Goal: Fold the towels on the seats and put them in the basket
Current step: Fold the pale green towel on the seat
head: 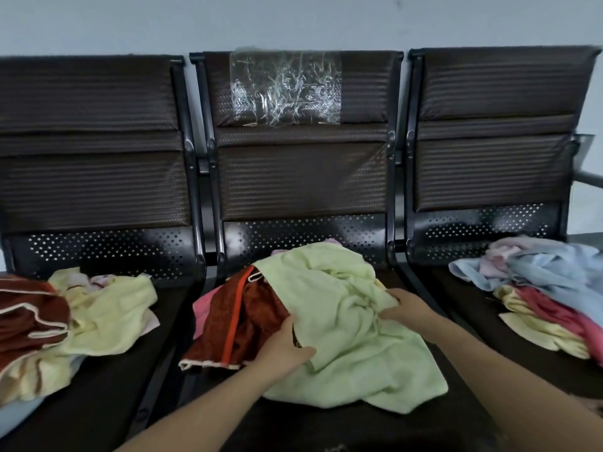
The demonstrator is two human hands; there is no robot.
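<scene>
Green towel (342,321) bunched on middle seat (375,429), gripped at opposite edges by left hand (284,347) and right hand (408,308), fingers curled into fabric, likely for lifting clear of red towel (248,318) beneath. Unfolded piles left on far-left, far-right seats. Basket not seen.

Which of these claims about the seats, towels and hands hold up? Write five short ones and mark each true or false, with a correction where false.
1. Both hands grip the light green towel on the middle seat. True: the left hand and the right hand both hold it.
2. The light green towel is neatly folded. False: it lies crumpled.
3. A dark red towel lies beside it on the same seat. True.
4. The right seat has no towels. False: a pile of light blue, pink and yellow towels lies there.
5. The basket stands on the left seat. False: no basket is in view.
</scene>
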